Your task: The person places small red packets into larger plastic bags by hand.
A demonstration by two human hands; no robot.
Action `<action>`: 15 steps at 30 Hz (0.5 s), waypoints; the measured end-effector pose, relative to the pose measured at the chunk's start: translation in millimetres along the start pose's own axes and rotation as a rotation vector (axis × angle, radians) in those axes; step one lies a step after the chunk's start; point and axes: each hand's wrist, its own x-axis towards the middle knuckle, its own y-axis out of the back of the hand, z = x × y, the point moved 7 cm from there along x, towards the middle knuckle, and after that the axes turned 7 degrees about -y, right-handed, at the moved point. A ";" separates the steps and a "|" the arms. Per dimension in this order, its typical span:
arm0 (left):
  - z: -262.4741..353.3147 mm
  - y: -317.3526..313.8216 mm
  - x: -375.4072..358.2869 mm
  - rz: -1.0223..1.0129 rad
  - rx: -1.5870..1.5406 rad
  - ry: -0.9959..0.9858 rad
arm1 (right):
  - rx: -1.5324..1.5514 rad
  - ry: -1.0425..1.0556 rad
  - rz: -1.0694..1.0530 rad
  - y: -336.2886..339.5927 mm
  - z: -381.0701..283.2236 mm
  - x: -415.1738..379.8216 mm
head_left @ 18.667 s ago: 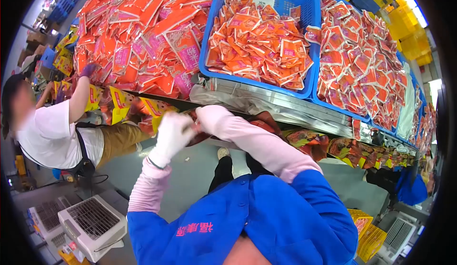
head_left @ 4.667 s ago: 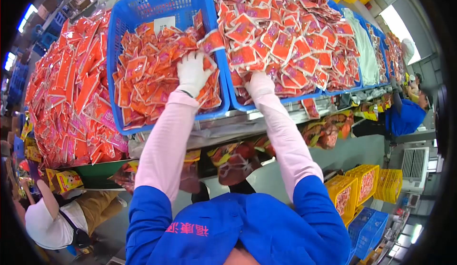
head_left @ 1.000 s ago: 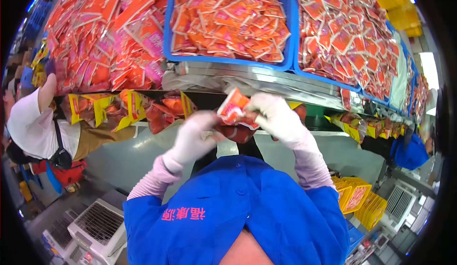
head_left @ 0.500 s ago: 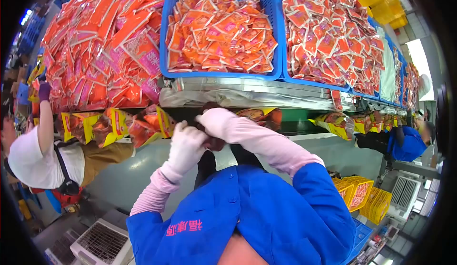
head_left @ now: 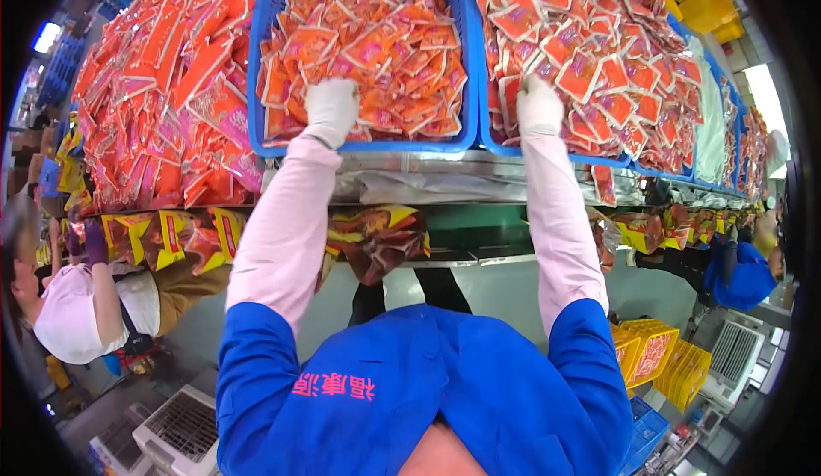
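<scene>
My left hand (head_left: 332, 110), in a white glove, is closed over the small orange packets (head_left: 385, 57) in the middle blue crate (head_left: 368, 145). Its fingertips are partly hidden, so what it grips cannot be made out. Also white-gloved, my right hand (head_left: 540, 108) rests with curled fingers at the near left part of the red packets (head_left: 590, 65) in the right-hand crate (head_left: 484, 125). Anything in its fingers is too small to tell. Between and below my forearms, a yellow-edged bag with dark red contents (head_left: 376, 241) stands at the green conveyor (head_left: 479, 226).
A heap of larger red packets (head_left: 171, 82) lies at the left. More yellow-edged bags (head_left: 180, 235) line the conveyor on both sides. One person in white (head_left: 81, 313) is at the left, another in blue (head_left: 737, 275) at the right. Yellow crates (head_left: 684, 373) stand lower right.
Both hands have moved apart and forward, from a dark red item at the conveyor to the packets in two crates. The crates appear farther left, and the bag between my arms is now visible.
</scene>
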 end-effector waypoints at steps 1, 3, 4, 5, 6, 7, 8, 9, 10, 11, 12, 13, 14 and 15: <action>-2.8 23.8 -19.5 0.207 -0.202 -0.036 | 0.100 0.084 0.089 16.9 5.1 -3.5; 4.9 73.7 -76.7 0.170 -0.852 -0.001 | 0.453 0.078 0.032 44.7 9.3 -17.2; 9.6 98.6 -112.7 0.137 -0.899 0.014 | 0.699 -0.019 -0.107 62.2 8.5 -34.3; 14.9 119.5 -148.5 0.108 -0.947 0.026 | 1.151 -0.092 -0.326 74.6 -11.3 -59.5; 27.0 144.3 -181.1 0.183 -0.884 -0.054 | 1.184 -0.062 -0.370 81.6 -29.6 -77.2; 34.9 143.4 -211.1 0.169 -0.898 -0.079 | 1.217 -0.037 -0.414 86.0 -48.5 -98.7; 44.2 136.0 -234.2 0.213 -0.941 -0.233 | 1.171 -0.009 -0.405 91.5 -75.1 -123.5; 46.8 111.6 -258.9 0.187 -0.855 -0.255 | 1.197 0.124 -0.397 89.6 -101.7 -147.6; 56.8 103.7 -265.5 0.148 -0.664 -0.279 | 1.222 0.143 -0.481 93.6 -131.1 -176.8; 58.7 71.5 -270.5 0.008 -0.516 -0.262 | 1.138 0.162 -0.525 90.5 -156.6 -203.7; 56.0 43.9 -273.8 -0.130 -0.366 -0.243 | 1.042 0.280 -0.583 83.4 -178.3 -227.2; 53.5 44.0 -272.8 -0.121 -0.365 -0.236 | 0.984 0.464 -0.621 74.5 -197.5 -248.6; 53.8 41.2 -274.8 -0.163 -0.274 -0.263 | 0.909 0.515 -0.749 59.1 -212.2 -269.2; 52.7 38.4 -279.2 -0.204 -0.187 -0.288 | 0.780 0.605 -0.757 43.8 -224.4 -285.6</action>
